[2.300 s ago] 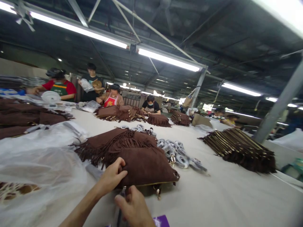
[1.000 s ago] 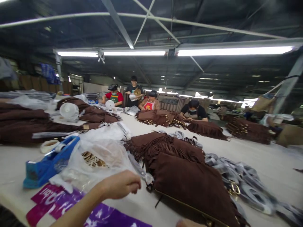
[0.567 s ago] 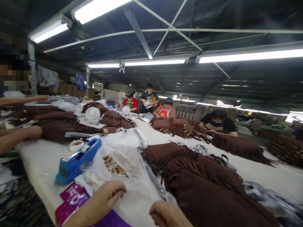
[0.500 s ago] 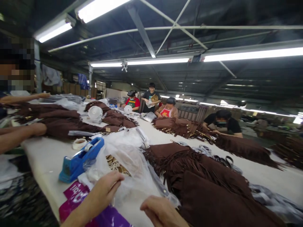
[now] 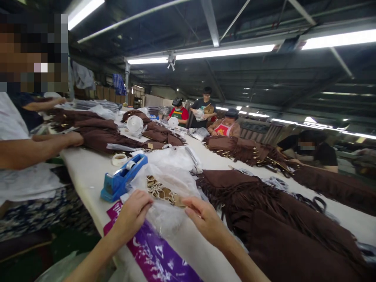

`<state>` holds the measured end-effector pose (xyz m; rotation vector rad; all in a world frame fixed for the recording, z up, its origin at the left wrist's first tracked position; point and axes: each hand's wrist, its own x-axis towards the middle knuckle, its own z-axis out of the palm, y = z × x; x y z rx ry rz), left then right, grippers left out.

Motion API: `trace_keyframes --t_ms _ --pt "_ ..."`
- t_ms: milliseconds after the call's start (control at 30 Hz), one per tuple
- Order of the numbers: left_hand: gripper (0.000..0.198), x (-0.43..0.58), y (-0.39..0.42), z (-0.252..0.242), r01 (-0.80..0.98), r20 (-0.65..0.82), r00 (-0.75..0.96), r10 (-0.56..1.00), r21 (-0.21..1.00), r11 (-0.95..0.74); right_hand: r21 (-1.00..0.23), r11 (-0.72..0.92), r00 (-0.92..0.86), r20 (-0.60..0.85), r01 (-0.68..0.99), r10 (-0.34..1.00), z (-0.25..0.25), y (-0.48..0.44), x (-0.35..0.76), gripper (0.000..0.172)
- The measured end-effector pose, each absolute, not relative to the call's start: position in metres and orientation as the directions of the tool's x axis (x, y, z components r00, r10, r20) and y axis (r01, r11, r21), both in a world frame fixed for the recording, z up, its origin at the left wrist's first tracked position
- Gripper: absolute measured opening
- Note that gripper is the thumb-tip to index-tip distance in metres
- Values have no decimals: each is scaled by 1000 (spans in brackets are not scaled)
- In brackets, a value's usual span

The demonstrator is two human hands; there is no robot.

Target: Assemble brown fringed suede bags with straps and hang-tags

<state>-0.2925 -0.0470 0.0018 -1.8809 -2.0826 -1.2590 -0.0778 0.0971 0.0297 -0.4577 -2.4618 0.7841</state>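
My left hand (image 5: 132,211) and right hand (image 5: 207,219) flank the near end of the crumpled translucent plastic bag (image 5: 180,182). Fingers narrow; I can't tell their grip.

White lettering is running across the magenta end of a shiny plastic wrapper (image 5: 160,252), which is lying near the left edge of the tabletop (image 5: 89,172), toward its near side. The left hand (image 5: 135,211) is covering part of that end, so only a few strokes are showing by the wrapper's border, too few for reading a sure word. More white marks are spreading over the purple stretch; one is curving like a C, while folds and glare are leaving the others unreadable. Beyond the tabletop's far edge, a person's red apron (image 5: 222,130) is bearing a yellow emblem, too small for making out any wording.
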Motion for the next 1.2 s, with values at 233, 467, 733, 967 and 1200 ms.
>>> trace_keyframes --t_ms 233,467,733,967,1200 --pt "18 -288 -37 21 834 592 -276 757 539 -118 -257 966 -902 410 28 135 36 44 -71 23" --pt "15 -278 -37 13 785 553 -330 765 611 -103 -150 803 -765 246 576 595 -13 55 -75 24" --pt "23 -262 -24 23 869 756 -102 647 384 -312 -439 783 -699 378 441 606 -21 93 -81 45" --pt "31 -253 -35 10 855 622 240 746 228 -465 -447 805 -771 319 390 550 -19 86 -83 25" --pt "30 -236 -12 1 952 435 147 888 183 -247 -358 789 -778 217 498 590 2 97 -80 27"
